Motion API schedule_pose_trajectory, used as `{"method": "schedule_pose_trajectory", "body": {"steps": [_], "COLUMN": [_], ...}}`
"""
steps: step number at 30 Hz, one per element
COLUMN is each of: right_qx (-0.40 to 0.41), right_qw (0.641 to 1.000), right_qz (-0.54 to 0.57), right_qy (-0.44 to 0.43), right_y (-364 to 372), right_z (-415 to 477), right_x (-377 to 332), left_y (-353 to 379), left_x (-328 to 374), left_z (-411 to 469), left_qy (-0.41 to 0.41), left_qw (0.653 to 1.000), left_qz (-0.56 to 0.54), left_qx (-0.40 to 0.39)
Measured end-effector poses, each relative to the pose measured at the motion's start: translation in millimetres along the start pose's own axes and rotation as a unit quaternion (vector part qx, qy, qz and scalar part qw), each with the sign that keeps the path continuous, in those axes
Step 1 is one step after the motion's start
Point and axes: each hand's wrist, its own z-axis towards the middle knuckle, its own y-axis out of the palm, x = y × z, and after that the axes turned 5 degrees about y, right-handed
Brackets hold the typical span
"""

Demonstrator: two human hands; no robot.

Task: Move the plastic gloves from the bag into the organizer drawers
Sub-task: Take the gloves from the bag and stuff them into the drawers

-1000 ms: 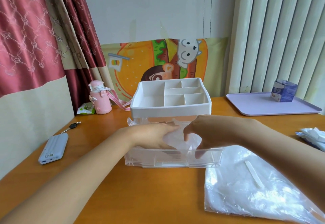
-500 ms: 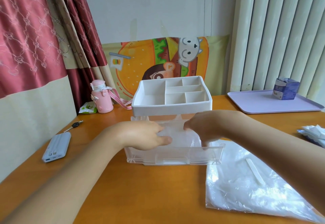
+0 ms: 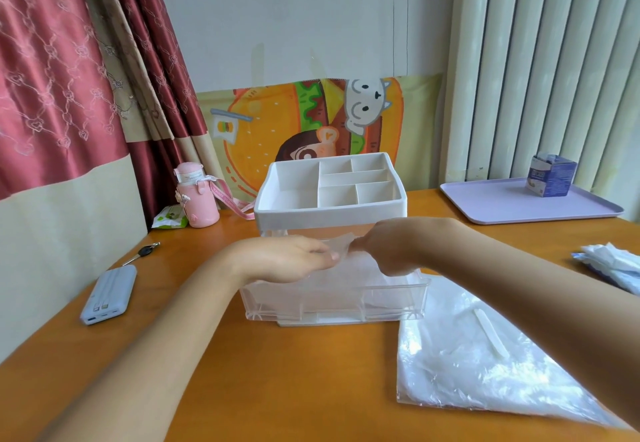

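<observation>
Two bare hands handle a thin translucent plastic glove point(image 3: 342, 244) over an open organizer drawer on an orange wooden table point(image 3: 294, 379).

The left hand point(image 3: 287, 258) lies palm down with fingers nearly straight, its tips touching the glove's left edge. The right hand point(image 3: 391, 247) has curled fingers that pinch the glove's right edge. The glove hangs just above the clear plastic drawer point(image 3: 332, 306), which is pulled out toward the viewer from a white plastic organizer point(image 3: 329, 213) with open compartments on top. More crumpled clear plastic lies inside the drawer. A flat clear plastic bag point(image 3: 467, 365) lies on the near right, touching the drawer's corner. To the left are a grey power bank point(image 3: 109, 294), a key point(image 3: 145, 252) and a pink bottle point(image 3: 197, 199). At far right, a lilac tray point(image 3: 502, 204) holds a small blue carton point(image 3: 551, 179).
</observation>
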Motion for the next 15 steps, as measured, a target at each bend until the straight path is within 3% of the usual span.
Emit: {"method": "schedule_pose_trajectory", "body": {"steps": [3,5,8,10,12,15], "right_qx": [0.081,0.162,0.278,0.345,0.382,0.361], "right_qw": [0.993,0.975,0.935,0.91,0.893,0.892], "right_qz": [0.083,0.147,0.218,0.228,0.222,0.211], "right_qy": [-0.011,-0.032,-0.03,0.018,0.083,0.172], "right_y": [-4,-7,-5,7,24,60], "right_z": [-16,-34,-64,-82,-94,-107], "right_x": [8,18,36,50,61,79], "left_y": [-3,-1,10,25,44,80], "left_x": [1,7,29,51,68,92], "left_z": [-10,-18,-31,-36,-34,-20], "left_qy": [0.011,0.035,0.141,0.216,0.267,0.308], "left_qw": [0.999,0.993,0.949,0.911,0.895,0.902], "left_qz": [0.019,0.009,-0.043,-0.094,-0.111,-0.11], "left_qx": [0.04,0.115,0.279,0.337,0.34,0.283]}}
